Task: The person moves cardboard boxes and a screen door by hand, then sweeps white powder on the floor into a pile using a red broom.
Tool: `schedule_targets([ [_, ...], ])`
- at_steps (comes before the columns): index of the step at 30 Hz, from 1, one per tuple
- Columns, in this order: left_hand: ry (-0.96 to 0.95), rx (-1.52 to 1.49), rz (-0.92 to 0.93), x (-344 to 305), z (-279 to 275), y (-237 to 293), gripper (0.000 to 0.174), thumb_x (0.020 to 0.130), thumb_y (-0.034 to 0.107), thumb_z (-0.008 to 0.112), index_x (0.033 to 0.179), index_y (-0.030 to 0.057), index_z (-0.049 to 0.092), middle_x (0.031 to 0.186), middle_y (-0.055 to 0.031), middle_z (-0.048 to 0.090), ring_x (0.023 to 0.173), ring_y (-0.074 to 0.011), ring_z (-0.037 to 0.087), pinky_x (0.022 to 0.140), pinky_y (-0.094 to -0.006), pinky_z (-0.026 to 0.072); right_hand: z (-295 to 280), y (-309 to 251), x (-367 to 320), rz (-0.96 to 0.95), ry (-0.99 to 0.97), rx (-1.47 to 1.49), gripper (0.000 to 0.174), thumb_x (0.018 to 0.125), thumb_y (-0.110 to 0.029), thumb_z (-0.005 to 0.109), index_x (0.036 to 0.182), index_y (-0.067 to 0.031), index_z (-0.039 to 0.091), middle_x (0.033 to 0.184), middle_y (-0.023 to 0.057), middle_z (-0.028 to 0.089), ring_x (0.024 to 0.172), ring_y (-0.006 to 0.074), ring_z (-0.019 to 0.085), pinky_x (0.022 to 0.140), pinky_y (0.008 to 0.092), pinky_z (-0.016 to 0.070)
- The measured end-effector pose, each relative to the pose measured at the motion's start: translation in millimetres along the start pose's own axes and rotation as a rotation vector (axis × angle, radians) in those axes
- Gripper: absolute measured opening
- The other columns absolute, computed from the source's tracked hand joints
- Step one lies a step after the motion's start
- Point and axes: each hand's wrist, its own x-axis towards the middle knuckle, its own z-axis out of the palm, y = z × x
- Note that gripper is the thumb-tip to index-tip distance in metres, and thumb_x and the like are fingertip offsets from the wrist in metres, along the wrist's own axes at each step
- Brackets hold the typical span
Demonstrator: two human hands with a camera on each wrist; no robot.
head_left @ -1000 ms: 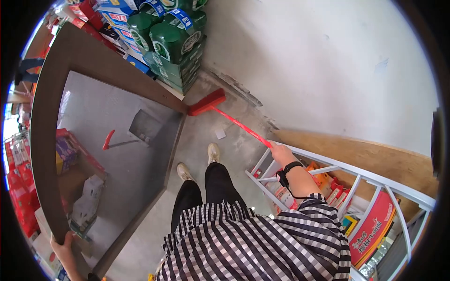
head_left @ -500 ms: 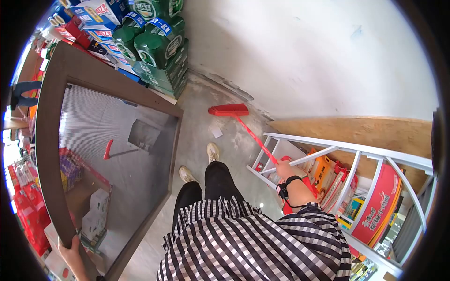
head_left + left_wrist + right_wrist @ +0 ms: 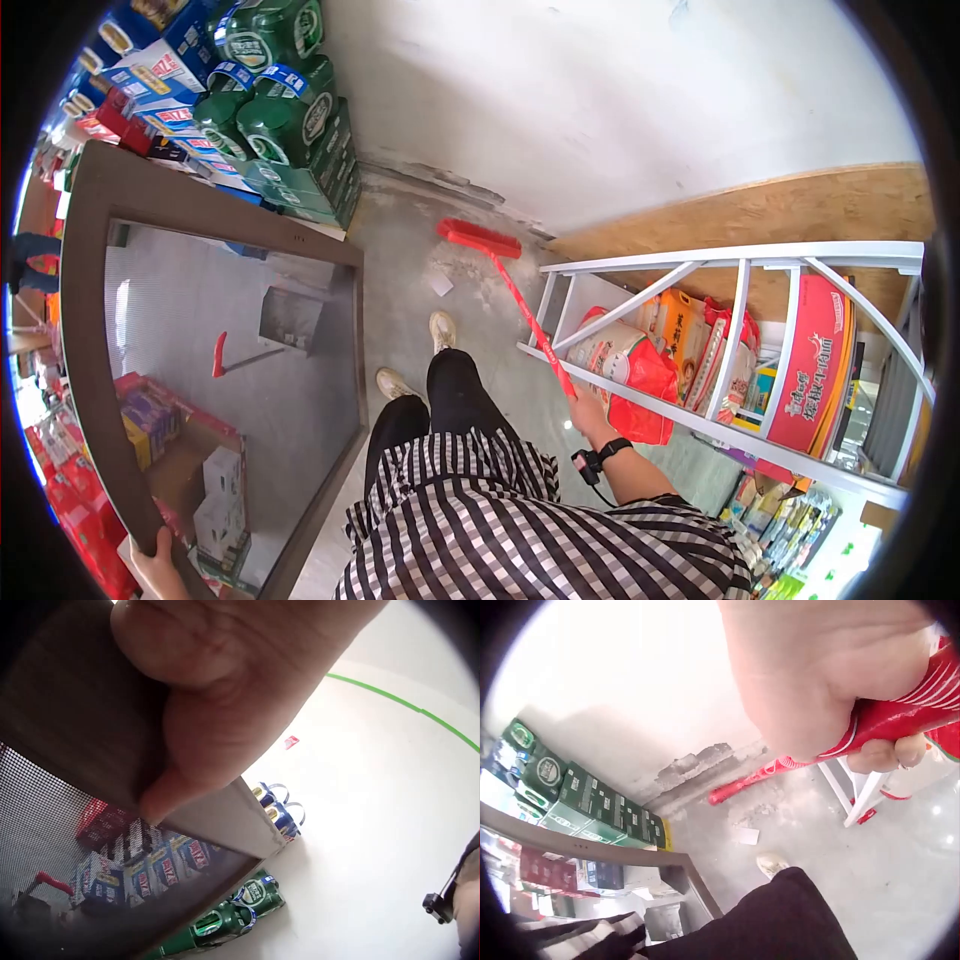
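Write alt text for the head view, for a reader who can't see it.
Looking down, a person's right hand grips the handle of a red broom whose head rests on the concrete floor by the wall. Their left hand holds the frame of a brown screen door. A white rack of packaged goods stands at right.

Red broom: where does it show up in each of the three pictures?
Head: the red broom slants from upper centre down to the right hand.
Left wrist: not in it.
Right wrist: handle gripped at upper right, bristle head near centre.
Shared landmark: green drink packs, in all three.
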Motion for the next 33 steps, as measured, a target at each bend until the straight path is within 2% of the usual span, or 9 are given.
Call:
schedule_targets([
  [1,-0.011,-0.009,-0.029,-2.5,-0.6,11.5,0.027,0.071,0.007,0.064,0.096,-0.0026,0.060,0.082,-0.0063,0.061,0.069,-0.0148,0.056,0.066,-0.0274,0.0449,-5.8,-9.9,-0.8,0.050,-0.039,0.065,0.033,0.087,-0.026,0.036,0.113,-0.0085,0.048,0.087,0.0233,0.060,0.083,0.0416,0.057,0.077,0.0502,0.0424],
  [5,-0.097,0.081,-0.142,-19.8,4.9,74.2,0.026,0.077,0.006,0.060,0.100,-0.0058,0.056,0.085,-0.0157,0.062,0.073,-0.0198,0.058,0.066,-0.0321,0.0456,-1.4,-7.3,75.8,-0.027,0.026,0.063,0.031,0.087,-0.023,0.036,0.110,-0.0059,0.048,0.087,0.0248,0.059,0.085,0.0419,0.057,0.077,0.0506,0.0418],
  [7,-0.140,0.102,0.141,-25.1,11.1,81.2,0.021,0.078,0.003,0.054,0.096,-0.0065,0.059,0.086,-0.0139,0.063,0.074,-0.0171,0.058,0.066,-0.0314,0.0467,14.6,1.3,119.0,-0.038,0.005,0.093,0.034,0.087,-0.020,0.035,0.115,-0.0056,0.046,0.088,0.0253,0.059,0.083,0.0422,0.056,0.069,0.0503,0.0424],
  [9,-0.111,-0.030,-0.019,-29.6,18.5,90.7,0.021,0.078,0.002,0.053,0.095,-0.0075,0.059,0.085,-0.0131,0.063,0.074,-0.0173,0.058,0.067,-0.0309,0.0466,27.6,-0.6,126.8,-0.043,-0.009,0.110,0.032,0.086,-0.019,0.037,0.113,-0.0044,0.045,0.090,0.0264,0.058,0.087,0.0423,0.056,0.073,0.0502,0.0422],
  [16,-0.006,-0.150,-0.152,-40.9,31.1,124.1,0.023,0.075,-0.003,0.054,0.096,-0.0111,0.057,0.085,-0.0119,0.061,0.075,-0.0191,0.056,0.071,-0.0297,0.0447,-13.2,-13.0,72.5,0.129,-0.257,0.184,0.036,0.084,-0.015,0.039,0.118,-0.0044,0.040,0.093,0.0280,0.058,0.090,0.0438,0.055,0.080,0.0493,0.0422],
  [22,0.017,-0.257,-0.174,-36.2,31.3,116.7,0.019,0.075,-0.001,0.053,0.090,-0.0115,0.058,0.080,-0.0124,0.061,0.071,-0.0181,0.055,0.067,-0.0306,0.0445,-28.6,18.1,41.3,-0.125,-0.141,0.082,0.037,0.085,-0.019,0.039,0.119,-0.0054,0.040,0.092,0.0269,0.058,0.089,0.0444,0.054,0.078,0.0503,0.0425],
  [24,0.014,-0.236,-0.171,-36.4,33.9,118.7,0.019,0.075,-0.001,0.053,0.090,-0.0115,0.059,0.079,-0.0125,0.061,0.070,-0.0180,0.055,0.067,-0.0307,0.0444,-12.6,17.9,64.1,-0.106,-0.031,0.142,0.030,0.088,-0.026,0.038,0.109,-0.0078,0.046,0.071,0.0178,0.058,0.060,0.0335,0.059,0.052,0.0431,0.0457],
  [28,-0.014,-0.138,-0.144,-31.7,31.5,117.5,0.018,0.076,0.000,0.053,0.088,-0.0115,0.059,0.077,-0.0127,0.061,0.069,-0.0177,0.055,0.065,-0.0309,0.0444,10.5,9.7,146.7,-0.002,-0.110,0.256,0.023,0.086,-0.020,0.038,0.099,-0.0045,0.049,0.071,0.0189,0.057,0.061,0.0341,0.058,0.050,0.0444,0.0425],
  [33,-0.018,-0.030,-0.116,-31.3,26.2,108.9,0.017,0.076,0.000,0.053,0.087,-0.0116,0.059,0.075,-0.0129,0.061,0.066,-0.0174,0.055,0.063,-0.0311,0.0444,22.9,-9.7,121.8,-0.008,-0.141,0.254,0.023,0.084,-0.020,0.041,0.099,-0.0026,0.047,0.074,0.0225,0.057,0.067,0.0374,0.058,0.056,0.0461,0.0442],
])
